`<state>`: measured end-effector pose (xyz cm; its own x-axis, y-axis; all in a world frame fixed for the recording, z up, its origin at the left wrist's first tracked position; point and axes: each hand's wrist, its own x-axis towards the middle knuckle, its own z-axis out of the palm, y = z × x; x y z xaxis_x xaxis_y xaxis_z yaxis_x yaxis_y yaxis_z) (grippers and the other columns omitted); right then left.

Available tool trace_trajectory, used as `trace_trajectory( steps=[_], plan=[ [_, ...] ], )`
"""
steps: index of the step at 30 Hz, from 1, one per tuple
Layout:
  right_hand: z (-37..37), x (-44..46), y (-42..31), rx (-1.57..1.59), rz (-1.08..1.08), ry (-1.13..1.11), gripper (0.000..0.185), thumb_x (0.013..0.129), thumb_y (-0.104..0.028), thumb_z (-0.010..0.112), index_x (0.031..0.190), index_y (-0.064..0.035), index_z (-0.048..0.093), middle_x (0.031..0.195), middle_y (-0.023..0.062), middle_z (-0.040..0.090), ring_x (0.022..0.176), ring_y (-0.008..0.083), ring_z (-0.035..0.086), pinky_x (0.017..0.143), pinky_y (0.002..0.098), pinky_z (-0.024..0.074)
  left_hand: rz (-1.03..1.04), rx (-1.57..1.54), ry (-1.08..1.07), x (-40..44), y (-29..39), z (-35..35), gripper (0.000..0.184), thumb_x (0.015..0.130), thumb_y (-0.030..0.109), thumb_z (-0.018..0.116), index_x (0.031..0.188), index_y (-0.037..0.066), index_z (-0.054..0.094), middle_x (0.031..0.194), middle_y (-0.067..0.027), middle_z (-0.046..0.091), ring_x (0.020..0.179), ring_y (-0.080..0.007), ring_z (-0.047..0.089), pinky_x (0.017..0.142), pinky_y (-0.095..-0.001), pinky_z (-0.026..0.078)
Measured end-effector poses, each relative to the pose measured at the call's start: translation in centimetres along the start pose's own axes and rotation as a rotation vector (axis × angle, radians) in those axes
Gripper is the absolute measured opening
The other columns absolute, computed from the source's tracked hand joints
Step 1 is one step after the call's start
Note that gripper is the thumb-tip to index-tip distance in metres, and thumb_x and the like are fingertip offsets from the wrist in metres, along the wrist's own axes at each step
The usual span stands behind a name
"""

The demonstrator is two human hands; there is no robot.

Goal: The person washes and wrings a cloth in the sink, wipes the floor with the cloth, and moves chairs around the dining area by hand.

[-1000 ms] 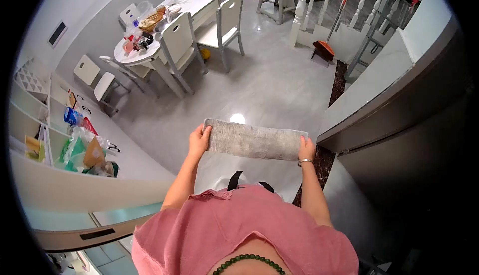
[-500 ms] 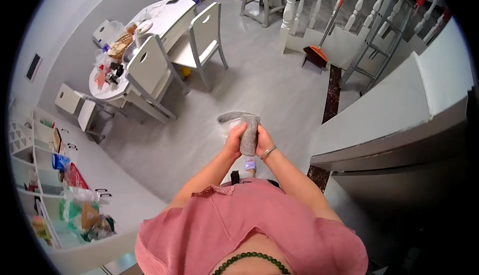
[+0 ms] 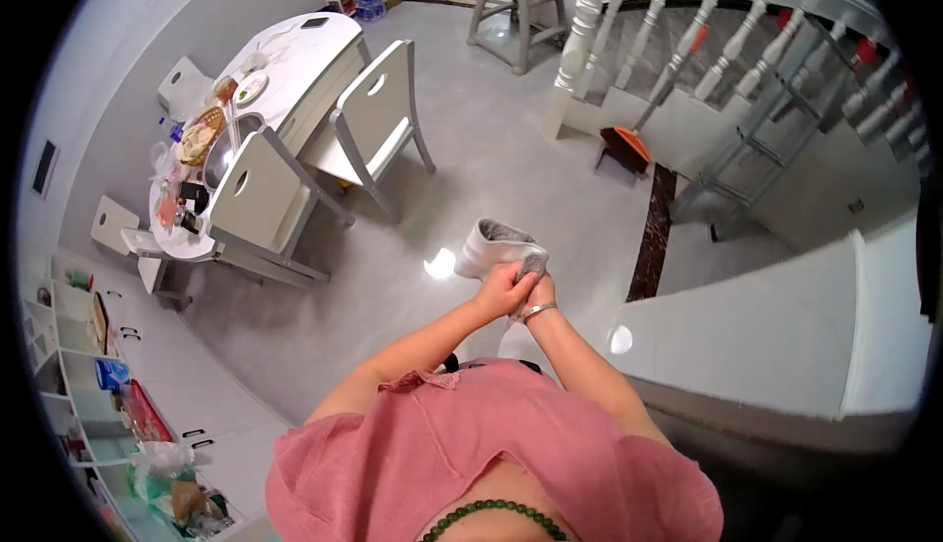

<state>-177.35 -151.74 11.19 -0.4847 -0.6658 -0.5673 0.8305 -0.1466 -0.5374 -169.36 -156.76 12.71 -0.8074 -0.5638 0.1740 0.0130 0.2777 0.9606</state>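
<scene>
A grey-and-white cloth [image 3: 483,249] is bunched in front of my body, its loose end curling up and away to the left of my fingers. Its outer face looks pale, while the inner face is a fuzzy grey. My left hand [image 3: 504,288] is closed around the gathered part of it, thumb on top. Close beside it, my right hand [image 3: 537,296] grips the same bunched end from the right, its fingers partly hidden behind the left hand. A silver bracelet [image 3: 540,310] circles the right wrist.
A white table [image 3: 285,56] with dishes, a basket and bottles stands left, with white chairs [image 3: 373,110] around it. Low shelves [image 3: 88,424] line the near left. A dustpan [image 3: 624,149], a ladder [image 3: 751,144] and a stair railing [image 3: 678,60] are at right.
The cloth has gone from a compact upright roll with a trailing end to a looser, curled flap. My hands have come closer together and shifted right in view. The view has turned slightly.
</scene>
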Motion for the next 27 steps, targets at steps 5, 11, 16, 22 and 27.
trace_trajectory(
  steps=[5,11,16,22,27],
  plan=[
    [1.7,13.2,-4.5,-0.200,-0.091,-0.030,0.030,0.088,-0.029,0.046,0.096,-0.0021,0.054,0.090,0.0064,0.058,0.079,0.0179,0.057,0.070,0.0328,0.0478,0.074,0.378,0.080,10.1,-3.4,-3.8,0.023,0.084,0.023,0.056,0.076,0.001,0.055,0.067,-0.0182,0.057,0.060,-0.0343,0.055,0.056,-0.0395,0.043],
    [3.8,24.3,-16.6,-0.371,-0.199,0.102,0.049,0.090,-0.035,0.046,0.117,0.0054,0.046,0.114,0.0136,0.053,0.102,0.0222,0.052,0.089,0.0343,0.0404,-0.358,0.545,0.491,17.4,-12.0,-13.4,0.029,0.085,0.031,0.055,0.085,0.002,0.060,0.073,-0.0207,0.060,0.067,-0.0364,0.059,0.060,-0.0416,0.045],
    [7.3,31.6,-19.2,-0.394,-0.140,-0.011,0.055,0.089,-0.036,0.047,0.125,0.0053,0.040,0.125,0.0149,0.047,0.116,0.0234,0.043,0.099,0.0357,0.0320,-0.553,0.410,0.779,19.0,-16.1,-17.0,0.029,0.086,0.027,0.054,0.092,0.000,0.061,0.076,-0.0154,0.064,0.068,-0.0236,0.060,0.064,-0.0347,0.046],
    [15.9,38.5,-22.0,-0.516,-0.041,-0.037,0.058,0.088,-0.038,0.049,0.128,0.0035,0.037,0.135,0.0155,0.037,0.126,0.0244,0.031,0.104,0.0372,0.0238,-0.727,0.134,0.651,25.8,-19.3,-19.6,0.027,0.085,0.023,0.057,0.095,-0.002,0.061,0.082,-0.0106,0.065,0.073,-0.0162,0.058,0.067,-0.0308,0.046],
    [21.1,46.7,-26.1,-0.368,-0.048,-0.133,0.048,0.089,-0.029,0.050,0.126,0.0003,0.040,0.125,0.0130,0.047,0.113,0.0245,0.047,0.094,0.0386,0.0397,-0.570,0.123,0.539,38.6,-21.1,-24.1,0.031,0.083,0.025,0.059,0.099,-0.001,0.060,0.083,-0.0131,0.065,0.073,-0.0189,0.060,0.067,-0.0327,0.047]
  ],
)
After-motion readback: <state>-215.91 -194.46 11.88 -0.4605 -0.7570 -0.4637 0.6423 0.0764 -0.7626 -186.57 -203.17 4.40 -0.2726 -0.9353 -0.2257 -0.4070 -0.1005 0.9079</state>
